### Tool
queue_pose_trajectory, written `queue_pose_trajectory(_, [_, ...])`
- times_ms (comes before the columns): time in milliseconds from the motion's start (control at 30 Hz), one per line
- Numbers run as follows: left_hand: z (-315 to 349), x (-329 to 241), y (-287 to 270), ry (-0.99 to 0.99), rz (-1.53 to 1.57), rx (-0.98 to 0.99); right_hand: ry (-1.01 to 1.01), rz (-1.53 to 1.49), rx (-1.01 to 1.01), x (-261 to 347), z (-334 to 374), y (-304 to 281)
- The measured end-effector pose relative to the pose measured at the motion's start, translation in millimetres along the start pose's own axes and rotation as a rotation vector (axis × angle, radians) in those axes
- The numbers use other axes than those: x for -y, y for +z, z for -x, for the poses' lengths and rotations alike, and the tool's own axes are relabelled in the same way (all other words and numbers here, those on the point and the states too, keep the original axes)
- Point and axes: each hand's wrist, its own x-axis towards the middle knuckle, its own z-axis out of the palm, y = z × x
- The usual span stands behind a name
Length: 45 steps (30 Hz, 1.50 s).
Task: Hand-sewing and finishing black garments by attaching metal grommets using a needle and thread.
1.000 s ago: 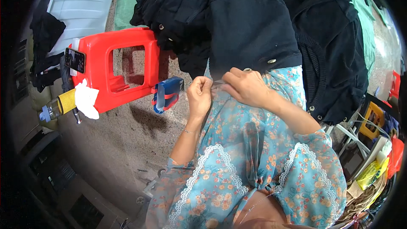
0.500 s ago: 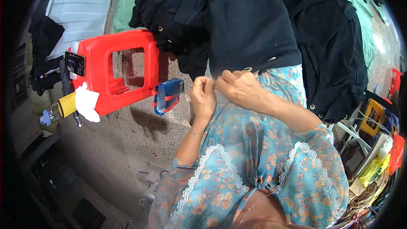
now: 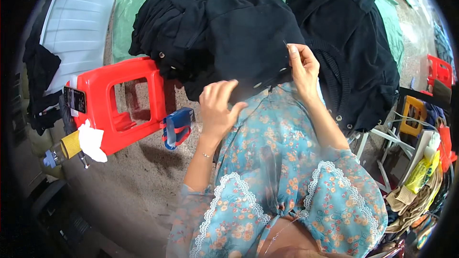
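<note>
A black knit garment [image 3: 258, 43] with buttons along its lower edge is spread over my lap, on top of a flowered blue dress [image 3: 267, 129]. My right hand [image 3: 305, 67] is raised over the right side of the garment, its thumb and fingers pinching a thin dark sewing needle [image 3: 285, 44]. Any thread on it is too fine to make out. My left hand [image 3: 217, 107] hovers by the garment's lower edge, thumb and fingers apart, with nothing seen in it. A pale button [image 3: 258, 85] shows on that edge between my hands.
At the left lies a red plastic stool [image 3: 136, 74] with a phone [image 3: 75, 99], white tissue [image 3: 92, 141] and a bottle in a yellow sleeve [image 3: 71, 146]. A blue box [image 3: 178, 126] hangs beside it. More black garments [image 3: 363, 62] lie right, on green sheeting [image 3: 393, 33].
My hands, close together before, have come apart. The right one has moved up and right with the needle; the left has opened and shifted left. The whole view has shifted slightly.
</note>
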Motion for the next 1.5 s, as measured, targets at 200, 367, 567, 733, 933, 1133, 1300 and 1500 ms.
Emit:
queue_pose_trajectory(200, [1,18,-7,0.231,-0.008,-0.324,-0.150,0.397,0.196,10,-8,2])
queue_pose_trajectory(367, [35,49,-40,0.300,-0.263,-0.382,-0.093,0.758,0.556,35,-4,8])
queue_pose_trajectory(567, [66,72,2,-0.065,0.035,-0.043,-0.222,0.840,0.776,14,29,4])
queue_pose_trajectory(733, [25,57,9,-0.318,0.424,-0.194,-0.243,0.775,0.804,35,31,6])
queue_pose_trajectory(933, [17,47,12,-0.335,0.345,0.033,-0.117,0.353,0.702,43,21,55])
queue_pose_trajectory(1133, [25,47,9,-0.527,0.392,0.022,0.066,0.327,0.688,-19,21,65])
queue_pose_trajectory(1300, [30,38,5,-0.558,0.316,-0.002,-0.051,0.416,0.767,-9,27,64])
queue_pose_trajectory(1500, [32,49,12,-0.612,0.334,-0.006,-0.084,0.428,0.774,-6,29,65])
